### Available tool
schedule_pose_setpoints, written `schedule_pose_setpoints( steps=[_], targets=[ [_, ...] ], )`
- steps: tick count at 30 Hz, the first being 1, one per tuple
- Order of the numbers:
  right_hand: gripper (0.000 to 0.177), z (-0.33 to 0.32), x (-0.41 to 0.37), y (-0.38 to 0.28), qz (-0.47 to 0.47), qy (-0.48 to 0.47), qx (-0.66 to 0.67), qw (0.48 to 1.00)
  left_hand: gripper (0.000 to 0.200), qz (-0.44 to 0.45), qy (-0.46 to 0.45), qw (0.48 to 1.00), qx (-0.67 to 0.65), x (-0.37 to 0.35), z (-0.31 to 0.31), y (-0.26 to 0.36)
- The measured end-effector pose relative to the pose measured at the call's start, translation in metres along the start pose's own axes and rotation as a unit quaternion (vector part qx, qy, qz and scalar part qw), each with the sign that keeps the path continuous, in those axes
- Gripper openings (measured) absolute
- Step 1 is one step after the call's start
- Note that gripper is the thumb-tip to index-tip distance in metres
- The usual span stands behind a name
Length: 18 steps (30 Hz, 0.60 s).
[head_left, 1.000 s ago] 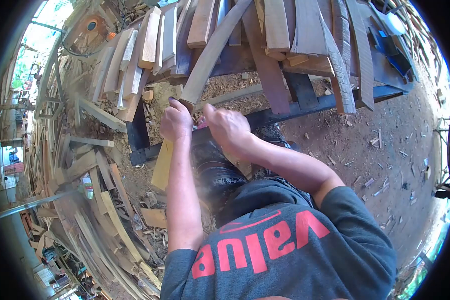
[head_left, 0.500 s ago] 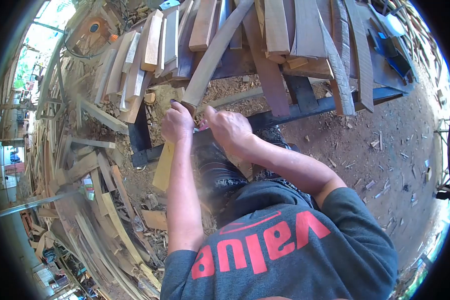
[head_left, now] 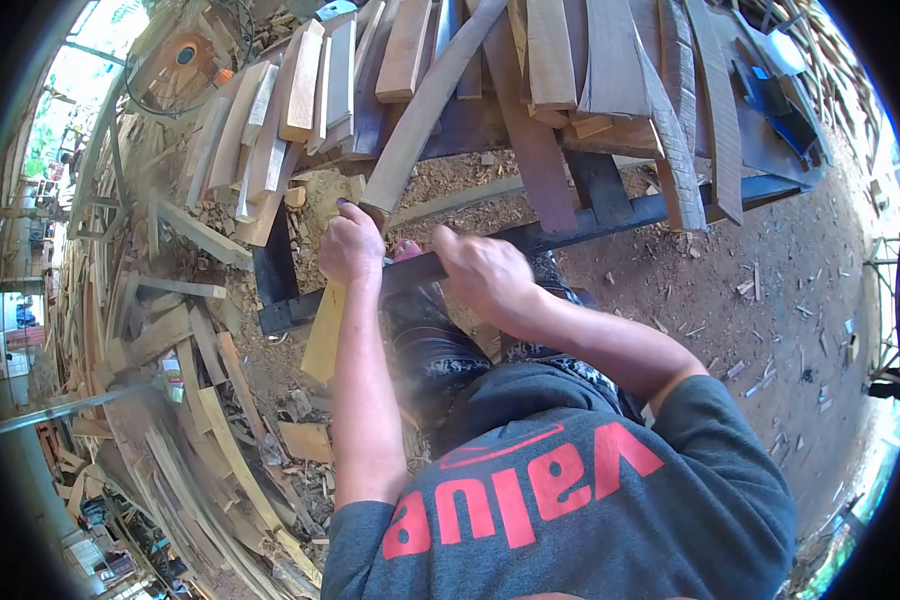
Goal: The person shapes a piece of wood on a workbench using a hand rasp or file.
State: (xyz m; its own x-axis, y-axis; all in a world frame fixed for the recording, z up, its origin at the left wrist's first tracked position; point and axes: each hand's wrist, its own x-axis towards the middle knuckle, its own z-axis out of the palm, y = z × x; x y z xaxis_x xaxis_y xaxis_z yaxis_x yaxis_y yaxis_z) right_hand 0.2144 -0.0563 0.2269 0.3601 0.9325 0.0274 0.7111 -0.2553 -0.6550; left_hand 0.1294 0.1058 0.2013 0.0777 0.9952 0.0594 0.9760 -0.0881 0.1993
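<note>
A long, slightly curved wooden plank (head_left: 420,130) slants down from the stack toward me. My left hand (head_left: 353,247) is closed at its near end, the thumb pointing up beside the wood. To the right of that end, my right hand (head_left: 487,275) is in a fist over the dark metal bar (head_left: 425,268). I cannot tell what the right fist holds; its fingers are turned away from view. A pale yellowish board (head_left: 324,338) shows below my left wrist, partly covered by the forearm.
Several wooden pieces (head_left: 405,60) lie side by side on the bench, their ends jutting toward me. Long offcuts (head_left: 235,450) are heaped at the left. Wood chips cover the dirt floor (head_left: 670,290) at the right. My knees are under the bar.
My right hand has moved right and slightly down, away from the left hand, widening the gap between them. The left hand stays at the plank's end.
</note>
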Motion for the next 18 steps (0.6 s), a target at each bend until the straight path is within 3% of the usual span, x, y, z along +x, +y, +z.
schedule_pose_setpoints(
  steps=[3, 11, 15, 18],
  targets=[
    [0.015, -0.002, -0.013, 0.003, 0.031, -0.058, -0.046, 0.997, 0.067, 0.001, -0.001, 1.0, 0.004, -0.003, 0.0, 0.0],
    [0.014, 0.014, 0.017, 0.003, -0.005, 0.01, -0.033, 0.999, 0.066, 0.004, 0.006, 1.0, 0.004, -0.001, 0.0, 0.0],
    [0.015, -0.001, -0.009, -0.002, 0.028, -0.045, -0.027, 0.998, 0.066, 0.005, 0.003, 1.0, 0.008, -0.002, 0.002, -0.001],
    [0.013, 0.021, 0.02, -0.013, 0.014, 0.009, -0.029, 0.999, 0.065, -0.004, 0.01, 1.0, 0.0, -0.002, -0.001, 0.0]
  ],
)
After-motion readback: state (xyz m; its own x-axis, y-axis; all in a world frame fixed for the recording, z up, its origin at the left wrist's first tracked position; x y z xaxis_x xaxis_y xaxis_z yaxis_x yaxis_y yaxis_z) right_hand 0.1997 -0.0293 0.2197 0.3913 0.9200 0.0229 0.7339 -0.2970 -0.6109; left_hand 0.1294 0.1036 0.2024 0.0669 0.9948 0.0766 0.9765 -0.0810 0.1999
